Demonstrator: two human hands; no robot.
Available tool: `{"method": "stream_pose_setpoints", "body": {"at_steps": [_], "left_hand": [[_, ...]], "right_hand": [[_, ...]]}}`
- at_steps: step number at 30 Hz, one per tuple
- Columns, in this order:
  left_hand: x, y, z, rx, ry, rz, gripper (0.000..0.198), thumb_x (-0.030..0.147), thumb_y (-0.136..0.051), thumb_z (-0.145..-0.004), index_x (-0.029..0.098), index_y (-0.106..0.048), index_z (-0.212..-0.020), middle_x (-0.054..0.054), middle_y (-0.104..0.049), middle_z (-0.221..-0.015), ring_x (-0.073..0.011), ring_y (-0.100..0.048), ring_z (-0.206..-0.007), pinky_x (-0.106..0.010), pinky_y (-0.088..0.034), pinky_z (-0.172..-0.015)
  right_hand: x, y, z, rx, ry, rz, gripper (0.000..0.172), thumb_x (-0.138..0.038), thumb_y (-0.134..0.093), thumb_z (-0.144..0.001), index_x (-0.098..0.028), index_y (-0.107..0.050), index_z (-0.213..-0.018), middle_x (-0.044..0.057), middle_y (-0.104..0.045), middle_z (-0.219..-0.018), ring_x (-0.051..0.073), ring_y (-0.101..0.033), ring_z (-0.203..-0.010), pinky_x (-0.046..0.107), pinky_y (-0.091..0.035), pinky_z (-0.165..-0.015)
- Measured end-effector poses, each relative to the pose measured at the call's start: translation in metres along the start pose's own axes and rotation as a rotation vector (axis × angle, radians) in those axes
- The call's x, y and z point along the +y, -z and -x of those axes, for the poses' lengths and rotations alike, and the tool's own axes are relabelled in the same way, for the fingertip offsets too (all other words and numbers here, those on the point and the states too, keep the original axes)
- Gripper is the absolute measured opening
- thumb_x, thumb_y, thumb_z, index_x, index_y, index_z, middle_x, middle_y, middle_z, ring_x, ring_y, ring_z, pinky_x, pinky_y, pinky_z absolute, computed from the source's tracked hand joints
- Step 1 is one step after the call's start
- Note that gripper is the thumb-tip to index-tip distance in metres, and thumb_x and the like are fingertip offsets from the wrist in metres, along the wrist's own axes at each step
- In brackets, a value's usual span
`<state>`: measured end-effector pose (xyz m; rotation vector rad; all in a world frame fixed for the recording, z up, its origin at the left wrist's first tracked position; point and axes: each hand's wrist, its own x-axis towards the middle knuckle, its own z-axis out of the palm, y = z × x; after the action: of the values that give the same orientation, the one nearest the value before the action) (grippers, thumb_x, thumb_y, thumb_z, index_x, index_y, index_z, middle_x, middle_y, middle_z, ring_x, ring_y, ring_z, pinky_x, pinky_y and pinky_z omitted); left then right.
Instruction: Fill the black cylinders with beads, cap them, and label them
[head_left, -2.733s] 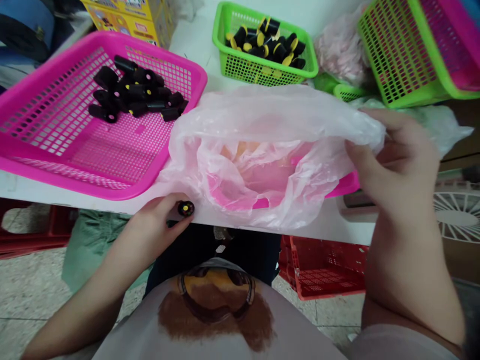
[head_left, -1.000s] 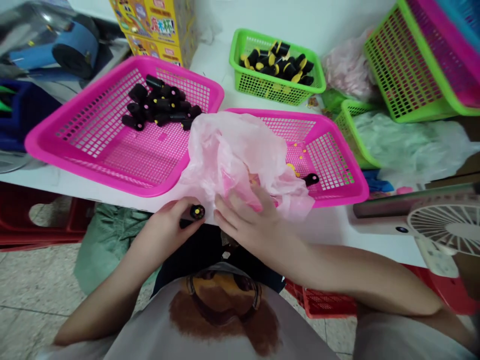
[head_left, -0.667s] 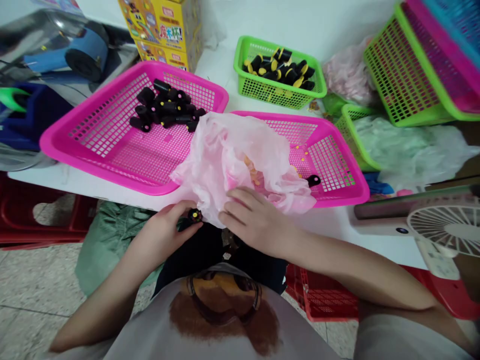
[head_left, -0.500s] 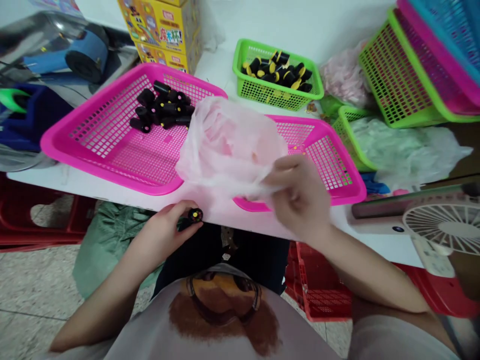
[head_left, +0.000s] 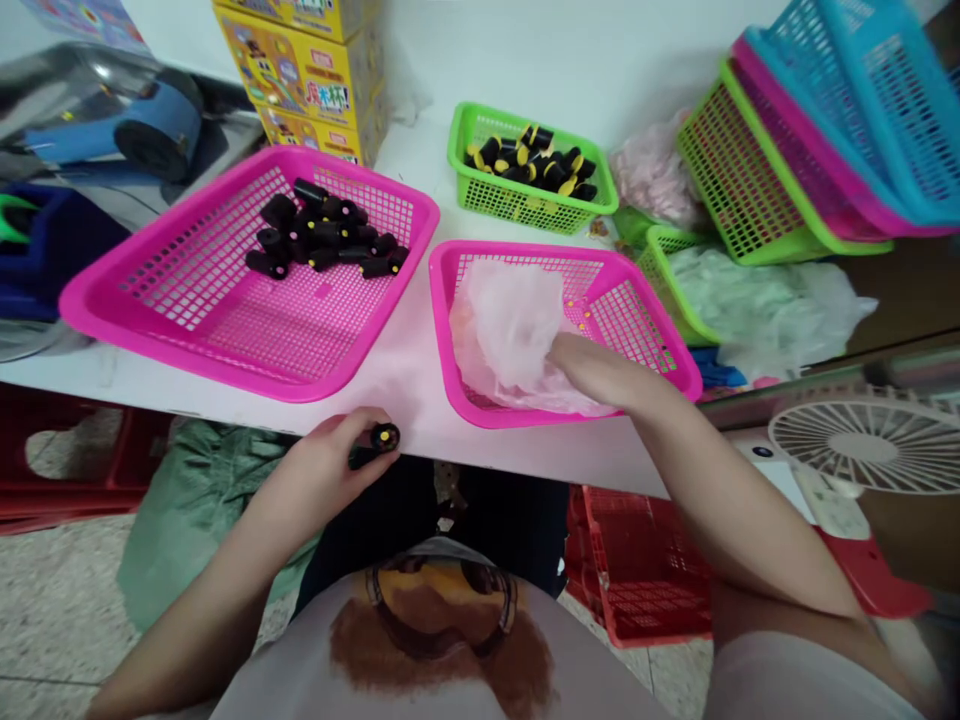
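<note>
My left hand [head_left: 326, 470] is closed around a small black cylinder [head_left: 385, 437] with a yellow dot on its end, at the table's front edge. Whitish-pink plastic bag [head_left: 514, 315] lies crumpled in the smaller pink basket [head_left: 487, 412]. Into that bag reaches my right hand [head_left: 589, 368]; its fingers are hidden by the plastic. To the left, a larger pink basket [head_left: 247, 345] holds a heap of black cylinders [head_left: 326, 235], some with yellow or pink dots on their ends.
Behind stands a green basket [head_left: 525, 205] of black-and-yellow pieces. Yellow boxes [head_left: 315, 80] are stacked at the back left, near a blue tool [head_left: 150, 125]. Stacked baskets [head_left: 750, 170], a bag of pale green plastic [head_left: 757, 300] and a white fan [head_left: 862, 440] occupy the right.
The plastic bag has gone from above the gap between the pink baskets down into the right one. My right hand has gone into the bag. My left hand still holds the black cylinder.
</note>
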<state>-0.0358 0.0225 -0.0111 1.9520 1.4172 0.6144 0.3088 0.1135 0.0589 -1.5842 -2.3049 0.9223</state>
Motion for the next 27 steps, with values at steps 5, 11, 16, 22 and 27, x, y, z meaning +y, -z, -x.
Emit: {"method": "stream_pose_setpoints", "body": {"at_steps": [5, 11, 16, 22, 27], "left_hand": [[-0.001, 0.000, -0.001, -0.004, -0.014, 0.013, 0.023, 0.039, -0.068, -0.092, 0.025, -0.074, -0.108, -0.004, -0.082, -0.099, -0.0235, -0.081, -0.089, -0.035, -0.068, -0.088], [-0.005, -0.001, -0.004, -0.005, -0.009, 0.002, 0.027, 0.045, -0.067, -0.091, 0.025, -0.073, -0.109, -0.005, -0.083, -0.101, -0.0260, -0.082, -0.088, -0.040, -0.070, -0.088], [-0.005, -0.002, -0.006, -0.016, 0.007, 0.015, 0.029, 0.046, -0.067, -0.091, 0.024, -0.074, -0.109, -0.006, -0.083, -0.102, -0.0267, -0.082, -0.089, -0.041, -0.070, -0.090], [-0.006, -0.003, -0.006, -0.001, 0.017, 0.024, 0.031, 0.049, -0.067, -0.090, 0.025, -0.074, -0.108, -0.006, -0.083, -0.102, -0.0268, -0.082, -0.089, -0.042, -0.069, -0.090], [-0.007, -0.004, -0.008, -0.025, 0.053, 0.047, 0.037, 0.055, -0.068, -0.087, 0.025, -0.073, -0.109, -0.007, -0.084, -0.102, -0.0287, -0.083, -0.090, -0.044, -0.069, -0.088]], "right_hand": [[-0.013, -0.011, 0.004, 0.077, -0.174, -0.013, 0.092, -0.060, -0.082, -0.083, -0.020, -0.043, -0.156, 0.014, -0.077, -0.117, 0.038, -0.078, -0.104, 0.055, -0.061, -0.099], [-0.019, -0.027, -0.003, 0.185, -0.149, 0.158, 0.084, -0.033, -0.070, -0.092, -0.021, -0.035, -0.168, 0.004, -0.071, -0.087, 0.030, -0.074, -0.079, 0.043, -0.058, -0.079], [-0.010, -0.025, -0.014, 0.063, -0.067, 0.274, 0.032, -0.012, -0.050, -0.096, -0.019, -0.080, -0.106, 0.014, -0.069, -0.116, 0.026, -0.072, -0.105, 0.040, -0.057, -0.099], [-0.022, -0.011, 0.005, -0.007, -0.145, 0.288, 0.038, -0.045, -0.060, -0.104, -0.026, -0.079, -0.131, 0.015, -0.029, -0.181, 0.052, -0.023, -0.168, 0.075, -0.031, -0.131], [-0.020, -0.013, -0.001, -0.103, -0.220, 0.332, 0.063, -0.060, -0.082, -0.089, -0.025, -0.071, -0.141, 0.021, -0.048, -0.170, 0.053, -0.037, -0.162, 0.075, -0.041, -0.123]]}}
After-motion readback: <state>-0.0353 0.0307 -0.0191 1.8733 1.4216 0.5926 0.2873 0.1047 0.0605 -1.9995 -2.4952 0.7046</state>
